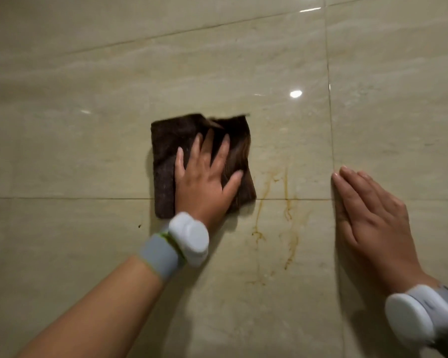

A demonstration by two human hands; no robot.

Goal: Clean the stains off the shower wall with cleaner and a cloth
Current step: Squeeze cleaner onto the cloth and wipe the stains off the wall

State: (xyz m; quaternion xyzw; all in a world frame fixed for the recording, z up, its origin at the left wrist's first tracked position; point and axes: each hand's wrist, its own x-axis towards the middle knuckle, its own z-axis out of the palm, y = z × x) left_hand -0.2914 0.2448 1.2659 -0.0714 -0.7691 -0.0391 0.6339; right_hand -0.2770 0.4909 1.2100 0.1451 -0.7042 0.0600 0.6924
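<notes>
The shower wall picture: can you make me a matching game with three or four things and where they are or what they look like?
Things:
1. cloth
2. stains
3. left hand
4. right hand

Descriptions:
A. orange-brown drips running down the tile
B. flat and bare on the wall, holding nothing
C. dark brown, folded
D. spread out, pressing on the cloth

Pairs: 1-C, 2-A, 3-D, 4-B
</notes>
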